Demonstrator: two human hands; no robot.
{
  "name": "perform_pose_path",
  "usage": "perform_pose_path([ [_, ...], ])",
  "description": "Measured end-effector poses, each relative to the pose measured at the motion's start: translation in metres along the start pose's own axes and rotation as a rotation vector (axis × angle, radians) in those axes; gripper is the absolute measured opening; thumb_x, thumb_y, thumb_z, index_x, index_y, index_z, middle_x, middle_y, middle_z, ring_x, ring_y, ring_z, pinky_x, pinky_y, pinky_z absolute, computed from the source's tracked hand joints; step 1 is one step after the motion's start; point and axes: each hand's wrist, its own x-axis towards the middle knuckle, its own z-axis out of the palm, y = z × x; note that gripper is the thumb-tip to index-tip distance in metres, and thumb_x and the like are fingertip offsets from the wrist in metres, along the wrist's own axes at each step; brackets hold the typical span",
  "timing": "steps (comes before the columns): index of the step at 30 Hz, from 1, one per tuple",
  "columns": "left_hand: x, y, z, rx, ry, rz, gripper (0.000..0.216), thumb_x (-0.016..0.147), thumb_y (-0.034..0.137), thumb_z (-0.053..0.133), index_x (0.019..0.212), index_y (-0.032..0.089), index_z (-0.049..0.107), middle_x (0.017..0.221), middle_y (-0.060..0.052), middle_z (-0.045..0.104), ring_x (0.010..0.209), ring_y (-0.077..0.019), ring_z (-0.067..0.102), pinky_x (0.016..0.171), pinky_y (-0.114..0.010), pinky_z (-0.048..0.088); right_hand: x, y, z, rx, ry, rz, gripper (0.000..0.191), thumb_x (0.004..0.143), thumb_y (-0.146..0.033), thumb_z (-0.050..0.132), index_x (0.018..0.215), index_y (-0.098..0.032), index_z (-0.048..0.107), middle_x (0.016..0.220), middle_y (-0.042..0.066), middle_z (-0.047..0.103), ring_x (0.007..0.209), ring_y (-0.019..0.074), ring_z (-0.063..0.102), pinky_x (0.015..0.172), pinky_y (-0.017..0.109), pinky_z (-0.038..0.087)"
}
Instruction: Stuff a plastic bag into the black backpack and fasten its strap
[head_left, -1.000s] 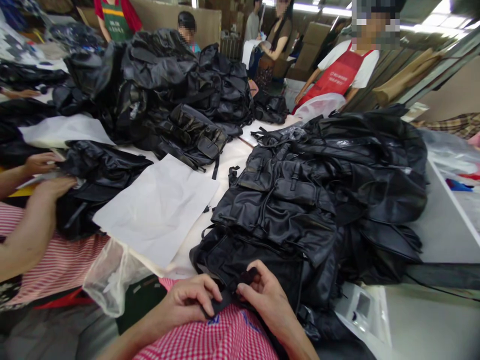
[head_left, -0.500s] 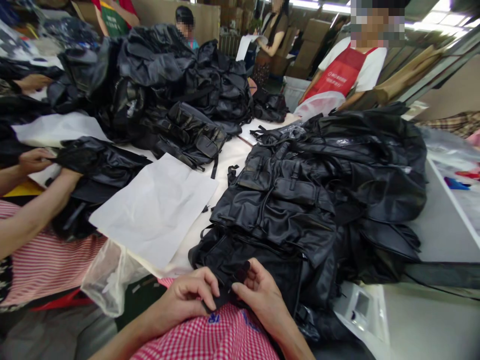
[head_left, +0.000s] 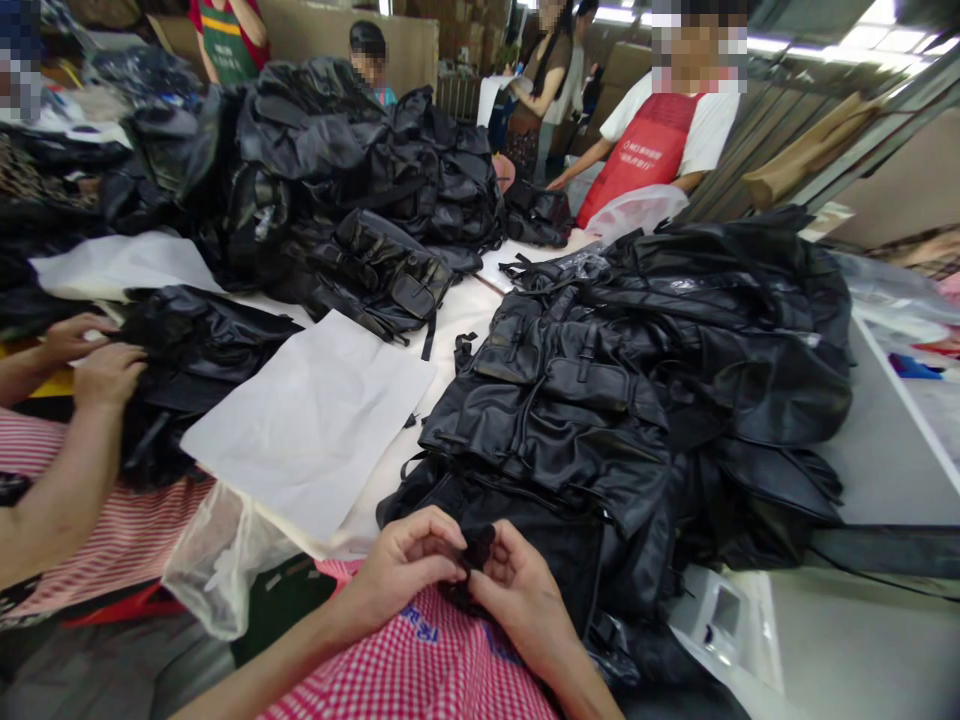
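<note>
Both my hands meet at the near edge of the table, over my red-checked apron (head_left: pixel 427 670). My left hand (head_left: pixel 401 565) and my right hand (head_left: pixel 517 590) are closed in a pinch on a black strap (head_left: pixel 472 555) that hangs from the nearest black leather bag (head_left: pixel 555 420). That bag lies on top of a flat stack of like bags right in front of me. The strap end is bunched between my fingertips and partly hidden.
A white sheet (head_left: pixel 315 420) lies left of the bags. A large heap of black bags (head_left: pixel 337 170) fills the far left, another pile (head_left: pixel 750 320) the right. A co-worker's hands (head_left: pixel 90 365) handle a bag at left. People stand at the back, one in a red apron (head_left: pixel 645 150).
My hands have drawn closer together and the strap is now gathered up between the fingertips. The co-worker's hands at left have shifted on their bag.
</note>
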Motion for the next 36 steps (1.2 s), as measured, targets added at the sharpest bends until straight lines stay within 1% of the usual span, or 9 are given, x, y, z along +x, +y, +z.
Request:
perform_pose_path([
  [4, 0.006, -0.004, -0.001, 0.316, 0.036, -0.148, 0.034, 0.066, 0.016, 0.072, 0.099, 0.017, 0.063, 0.066, 0.007, 0.052, 0.06, -0.0083, 0.045, 0.054, -0.019, 0.033, 0.002, -0.002, -0.004, 0.182, -0.025, 0.097, 0.04, 0.058, -0.026, 0.082, 0.085, -0.019, 0.053, 0.074, -0.004, 0.065, 0.064, 0.0104, 0.057, 0.054, 0.02, 0.046],
  [9, 0.007, 0.005, 0.001, 0.411, -0.191, -0.221, 0.008, 0.073, 0.019, 0.062, 0.077, 0.015, 0.068, 0.069, 0.004, 0.063, 0.066, -0.0112, 0.051, 0.06, -0.021, 0.037, 0.005, 0.003, -0.007, 0.154, 0.017, 0.081, 0.043, 0.062, -0.028, 0.078, 0.096, -0.021, 0.053, 0.063, -0.009, 0.056, 0.055, 0.0092, 0.054, 0.053, 0.02, 0.045],
  [11, 0.01, 0.006, 0.005, 0.377, -0.212, -0.207, 0.01, 0.073, 0.017, 0.058, 0.074, 0.015, 0.068, 0.07, 0.003, 0.065, 0.066, -0.0111, 0.053, 0.061, -0.021, 0.038, 0.004, 0.006, -0.01, 0.059, 0.08, 0.051, 0.049, 0.067, -0.029, 0.074, 0.11, -0.021, 0.053, 0.068, -0.007, 0.057, 0.058, 0.0114, 0.056, 0.055, 0.024, 0.048],
  [14, 0.019, 0.0, 0.011, 0.315, -0.196, -0.286, 0.011, 0.072, 0.021, 0.056, 0.077, 0.014, 0.064, 0.06, 0.004, 0.06, 0.045, -0.0072, 0.043, 0.044, -0.019, 0.03, -0.001, 0.006, -0.021, -0.23, 0.258, -0.12, 0.056, 0.075, -0.03, 0.066, 0.129, -0.024, 0.053, 0.099, 0.004, 0.062, 0.076, 0.0163, 0.061, 0.068, 0.03, 0.054],
  [17, 0.031, -0.004, 0.019, 0.257, -0.179, -0.294, 0.017, 0.074, 0.03, 0.057, 0.081, 0.015, 0.058, 0.069, 0.0, 0.065, 0.036, -0.0051, 0.044, 0.035, -0.017, 0.026, -0.01, -0.001, -0.032, -0.461, 0.403, -0.286, 0.045, 0.083, -0.033, 0.061, 0.128, -0.028, 0.059, 0.113, 0.007, 0.059, 0.074, 0.0162, 0.059, 0.065, 0.03, 0.052],
  [19, 0.037, -0.003, 0.027, 0.279, -0.148, -0.224, 0.017, 0.077, 0.031, 0.057, 0.081, 0.015, 0.057, 0.071, 0.0, 0.066, 0.039, -0.0055, 0.049, 0.036, -0.016, 0.029, -0.015, -0.006, -0.034, -0.468, 0.402, -0.308, 0.037, 0.085, -0.038, 0.062, 0.121, -0.028, 0.065, 0.114, 0.008, 0.06, 0.07, 0.0156, 0.06, 0.062, 0.029, 0.052],
  [26, 0.041, 0.005, 0.044, 0.376, -0.193, -0.048, 0.019, 0.087, 0.032, 0.048, 0.073, 0.019, 0.048, 0.061, 0.002, 0.059, 0.053, -0.012, 0.059, 0.051, -0.02, 0.045, -0.026, -0.013, -0.007, -0.158, 0.498, -0.339, 0.039, 0.084, -0.059, 0.06, 0.086, -0.022, 0.072, 0.092, 0.007, 0.065, 0.059, 0.0139, 0.06, 0.048, 0.027, 0.052],
  [31, 0.041, 0.006, 0.04, 0.521, -0.103, 0.094, 0.014, 0.077, 0.015, 0.049, 0.065, 0.019, 0.044, 0.058, 0.006, 0.042, 0.055, -0.0087, 0.04, 0.051, -0.02, 0.027, -0.031, -0.015, 0.009, 0.26, 0.503, -0.102, 0.048, 0.064, -0.062, 0.079, 0.079, -0.021, 0.06, 0.074, 0.002, 0.069, 0.069, 0.0188, 0.071, 0.06, 0.028, 0.06],
  [36, 0.041, 0.007, 0.035, 0.561, -0.186, 0.121, 0.014, 0.081, 0.013, 0.045, 0.072, 0.018, 0.055, 0.06, 0.005, 0.049, 0.056, -0.0094, 0.043, 0.053, -0.021, 0.029, -0.028, -0.009, 0.012, 0.431, 0.472, 0.008, 0.061, 0.057, -0.052, 0.088, 0.084, -0.023, 0.043, 0.064, -0.005, 0.067, 0.059, 0.0145, 0.071, 0.053, 0.019, 0.056],
])
